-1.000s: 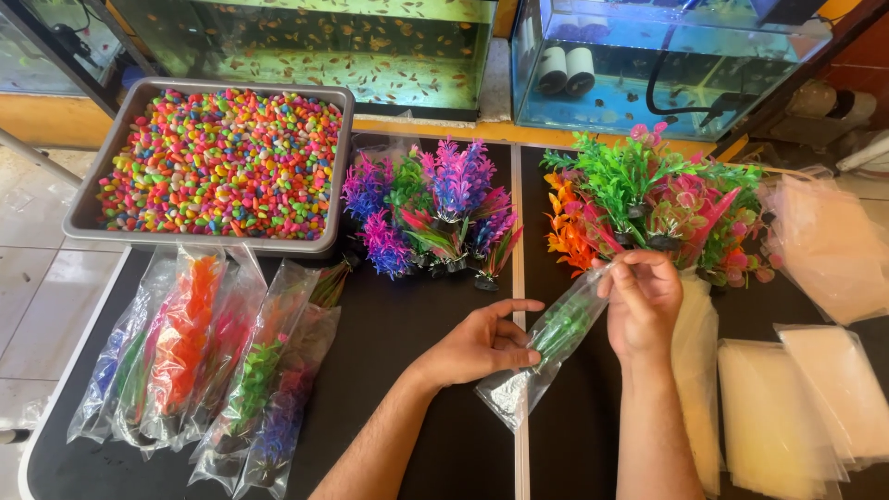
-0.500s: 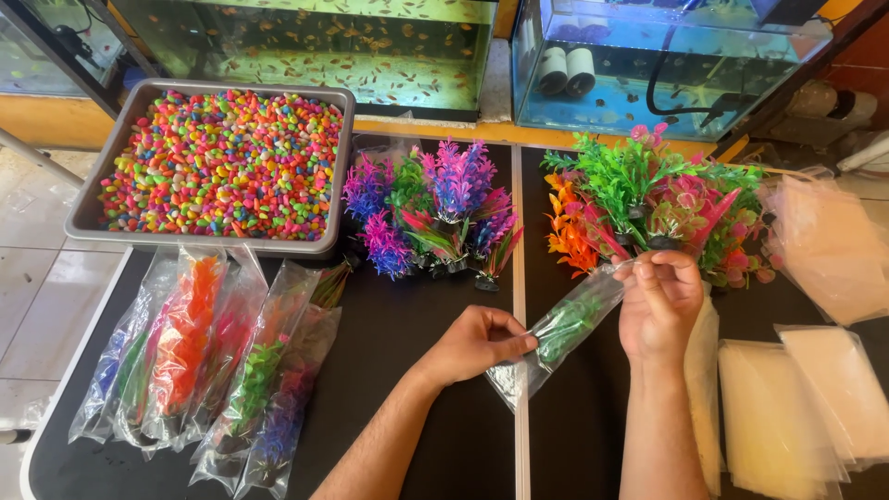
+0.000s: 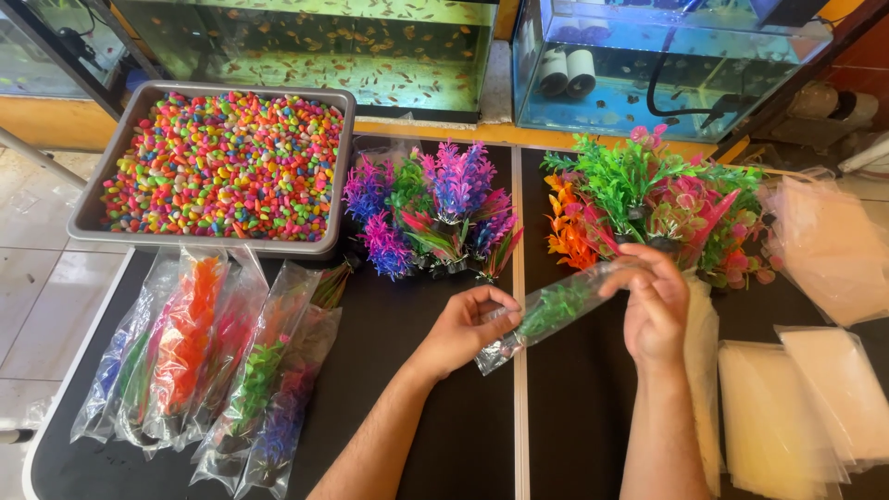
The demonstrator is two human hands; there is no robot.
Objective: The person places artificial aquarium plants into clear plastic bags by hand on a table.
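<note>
Gripping lower end of a clear plastic sleeve point(image 3: 554, 310) with left hand point(image 3: 466, 326), fingers curled round it, thumb on top. Pinching the upper end with right hand point(image 3: 654, 307), fingertips closed on the open mouth. Holding sleeve just above the black table point(image 3: 407, 407), slanting from 7 o'clock up to 2 o'clock, green plastic plant point(image 3: 556, 306) sitting mid-sleeve.

Doing this well, by judgement: keeping left grip firm below the plant so it is not sliding out, keeping the mouth pulled taut with the right, avoiding snagging leaves on the film.

Moving outward: at 12 o'clock of the left hand, purple and pink plant cluster point(image 3: 435, 208). At 12 o'clock of the right hand, green, orange and red plant cluster point(image 3: 648, 199). At 9 o'clock, row of already bagged plants point(image 3: 218, 366). At 10 o'clock, grey tray point(image 3: 335, 176) holding coloured gravel point(image 3: 222, 167). At 4 o'clock of the right hand, stacks of empty sleeves point(image 3: 806, 407). Far edge: fish tanks point(image 3: 315, 46).

Hard to make out: whether the sleeve mouth is open or folded, right fingers covering it. Plant base hidden inside crumpled film near the left palm. Empty sleeve stacks cut off at the right and bottom edges. Pale stack under the right wrist mostly covered by the arm.
</note>
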